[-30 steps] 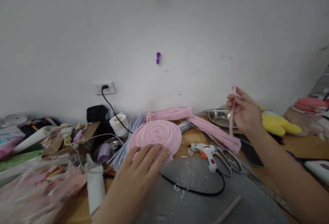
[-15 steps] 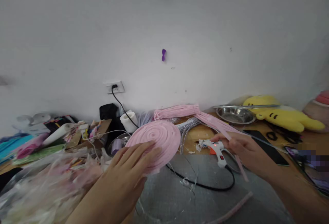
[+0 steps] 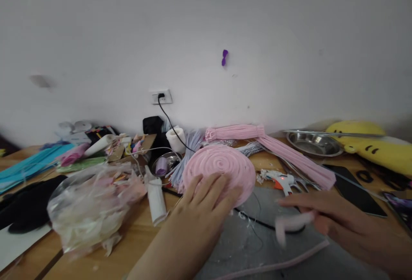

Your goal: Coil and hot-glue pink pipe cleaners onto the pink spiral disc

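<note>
A flat pink spiral disc coiled from fuzzy pipe cleaner point(image 3: 222, 160) is in my left hand point(image 3: 206, 215), its fingers lying across the front face and the thumb hidden. On the right, my right hand point(image 3: 341, 222) is blurred; a short bent pink pipe cleaner point(image 3: 294, 223) sticks out from between its fingers. Behind that hand lies a white and orange hot glue gun point(image 3: 285, 182) with a small red light lit. A longer pink pipe cleaner point(image 3: 280, 265) runs along the grey mat point(image 3: 238, 250) in front.
Bundled pink pipe cleaners point(image 3: 296, 160) lie behind the glue gun. A metal bowl point(image 3: 313, 143), a yellow plush toy point(image 3: 376, 147) and a black phone point(image 3: 355, 190) are on the right. Leftward sit a plastic bag of scraps point(image 3: 93, 211) and a white paper roll point(image 3: 156, 198). A black cord crosses the mat.
The view has swung left and down. My right hand has come away from beside the glue gun, lower and nearer, with the pink pipe cleaner. My left hand still holds the coiled disc.
</note>
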Motion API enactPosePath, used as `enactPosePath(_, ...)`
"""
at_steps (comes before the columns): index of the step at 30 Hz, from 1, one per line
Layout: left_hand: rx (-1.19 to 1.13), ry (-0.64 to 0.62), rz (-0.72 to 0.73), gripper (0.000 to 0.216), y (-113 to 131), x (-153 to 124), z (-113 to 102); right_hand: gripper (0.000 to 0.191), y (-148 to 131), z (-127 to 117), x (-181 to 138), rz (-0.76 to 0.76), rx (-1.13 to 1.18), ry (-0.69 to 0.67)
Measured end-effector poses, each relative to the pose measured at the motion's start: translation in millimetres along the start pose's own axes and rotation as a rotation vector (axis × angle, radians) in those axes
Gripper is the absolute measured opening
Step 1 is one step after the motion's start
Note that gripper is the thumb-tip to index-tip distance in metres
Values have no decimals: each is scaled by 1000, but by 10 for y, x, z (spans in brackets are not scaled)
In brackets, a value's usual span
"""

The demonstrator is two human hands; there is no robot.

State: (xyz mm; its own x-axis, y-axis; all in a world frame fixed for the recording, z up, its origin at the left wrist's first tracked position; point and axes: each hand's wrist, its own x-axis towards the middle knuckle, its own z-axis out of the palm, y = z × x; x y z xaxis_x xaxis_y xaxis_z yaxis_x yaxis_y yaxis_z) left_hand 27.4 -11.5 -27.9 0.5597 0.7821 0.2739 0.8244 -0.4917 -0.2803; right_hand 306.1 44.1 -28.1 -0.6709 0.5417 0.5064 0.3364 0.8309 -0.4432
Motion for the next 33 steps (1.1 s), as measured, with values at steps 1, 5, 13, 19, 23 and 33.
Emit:
enactPosePath(1, 3, 6, -4, 48, 18, 8, -4, 34, 17, 10, -5, -18, -16, 9)
enactPosePath(5, -20, -5, -20, 48, 16, 32, -28, 30, 81, 64, 42, -45, -42, 30)
enactPosePath(13, -170, 48, 28, 54, -130, 49, -171, 24, -128, 103, 230, -247, -328, 200)
enactPosePath(19, -336, 139, -19, 25, -141, 64, -285, 12, -202, 255, 341, -365, -390, 241)
enactPosePath(23, -372, 105, -36, 15, -162, 55, -286, 15, -130, 415, 322, -370, -378, 281)
enactPosePath(33, -351, 71, -19, 14, -165, 94, -200, 14, 23, 578, 343, -341, -302, 245)
